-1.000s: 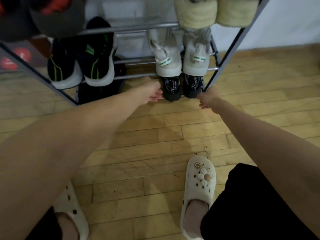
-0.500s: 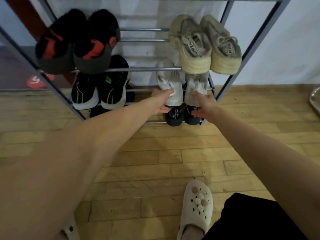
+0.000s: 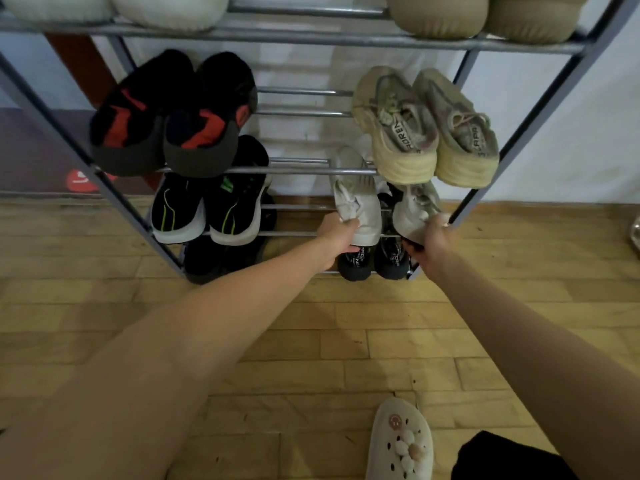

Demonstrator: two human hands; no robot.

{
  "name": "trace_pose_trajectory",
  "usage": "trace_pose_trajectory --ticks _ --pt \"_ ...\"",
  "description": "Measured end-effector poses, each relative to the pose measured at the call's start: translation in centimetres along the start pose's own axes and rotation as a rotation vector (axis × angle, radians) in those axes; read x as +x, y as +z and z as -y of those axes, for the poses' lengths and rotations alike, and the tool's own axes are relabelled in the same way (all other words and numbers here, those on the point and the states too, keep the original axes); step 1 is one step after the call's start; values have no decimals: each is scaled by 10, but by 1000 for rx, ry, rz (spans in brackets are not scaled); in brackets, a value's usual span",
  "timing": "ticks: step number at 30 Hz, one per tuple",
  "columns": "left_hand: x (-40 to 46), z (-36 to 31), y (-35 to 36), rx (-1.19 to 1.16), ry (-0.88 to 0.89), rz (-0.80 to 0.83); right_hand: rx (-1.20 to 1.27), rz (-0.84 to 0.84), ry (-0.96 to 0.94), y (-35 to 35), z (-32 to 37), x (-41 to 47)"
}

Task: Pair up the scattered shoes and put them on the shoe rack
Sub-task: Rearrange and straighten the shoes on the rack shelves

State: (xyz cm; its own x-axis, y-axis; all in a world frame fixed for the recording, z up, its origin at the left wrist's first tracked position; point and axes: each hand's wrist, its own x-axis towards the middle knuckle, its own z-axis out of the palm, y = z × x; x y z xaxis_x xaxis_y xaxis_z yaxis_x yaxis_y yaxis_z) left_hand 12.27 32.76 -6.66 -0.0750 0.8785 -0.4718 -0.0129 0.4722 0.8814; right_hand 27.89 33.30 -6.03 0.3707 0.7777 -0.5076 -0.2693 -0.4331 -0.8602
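A metal shoe rack (image 3: 304,170) stands against the wall with pairs on every tier. On the second-lowest tier, right side, sits a pair of white sneakers. My left hand (image 3: 337,233) grips the heel of the left white sneaker (image 3: 356,199). My right hand (image 3: 433,237) grips the heel of the right white sneaker (image 3: 412,211). Under them stand black sneakers (image 3: 374,259) on the lowest tier. Beige sneakers (image 3: 426,128) sit on the tier above.
Black-and-red shoes (image 3: 169,116) and black shoes with green stripes (image 3: 211,206) fill the rack's left side. More pale shoes sit on the top tier. The floor is wooden planks. My foot in a white clog (image 3: 401,445) stands at the bottom right.
Both hands rose from beside the black sneakers on the lowest tier to the white sneakers above and closed on their heels. The view tilted up along the rack.
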Motion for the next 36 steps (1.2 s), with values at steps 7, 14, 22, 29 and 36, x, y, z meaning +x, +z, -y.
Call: trace_pose_trajectory --ticks 7,14,22,29,36 --pt "-28 -11 10 197 -75 143 -185 37 -266 -13 5 -20" --pt "-54 -30 -9 215 179 -82 -185 312 -217 22 2 -60" --pt "-40 -16 -46 -291 48 -159 -489 445 -377 33 7 -77" --pt "-26 8 -77 -180 -19 -218 -1107 38 -485 31 -19 -44" --pt "-12 11 -87 -124 8 -210 -1178 26 -410 53 -27 -10"
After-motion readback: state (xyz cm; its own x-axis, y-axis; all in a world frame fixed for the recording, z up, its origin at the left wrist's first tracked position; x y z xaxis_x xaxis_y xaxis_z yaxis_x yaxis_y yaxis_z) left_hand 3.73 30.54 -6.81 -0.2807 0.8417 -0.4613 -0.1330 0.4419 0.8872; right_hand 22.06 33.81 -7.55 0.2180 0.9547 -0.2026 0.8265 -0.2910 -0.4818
